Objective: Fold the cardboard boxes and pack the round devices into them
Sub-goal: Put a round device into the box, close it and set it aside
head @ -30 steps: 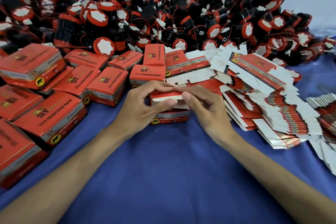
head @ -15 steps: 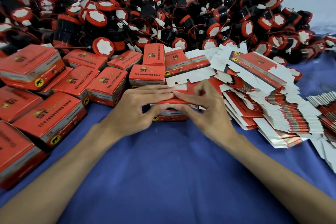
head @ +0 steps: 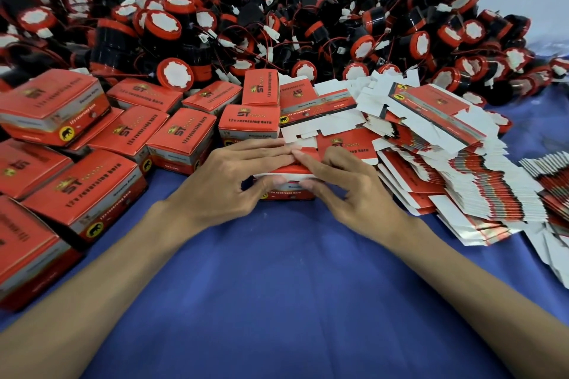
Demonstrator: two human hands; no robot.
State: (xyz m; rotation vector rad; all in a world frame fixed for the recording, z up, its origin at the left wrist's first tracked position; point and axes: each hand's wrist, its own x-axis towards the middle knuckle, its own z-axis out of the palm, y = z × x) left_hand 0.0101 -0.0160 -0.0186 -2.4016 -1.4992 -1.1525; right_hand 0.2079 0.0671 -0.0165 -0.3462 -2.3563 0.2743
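The box (head: 288,192) lid, up 1 second ago, is down: nearly packed. Left hand (head: 228,181) and right hand (head: 348,191) each keep a pinching grip on it.

Blue cloth (head: 292,301), red boxes (head: 98,188), flat cartons (head: 462,181), round devices (head: 308,24)

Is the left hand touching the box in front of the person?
Touching. The head view shows the left hand pinching the box, fingers flat across its lid and thumb against its front face, with no gap.
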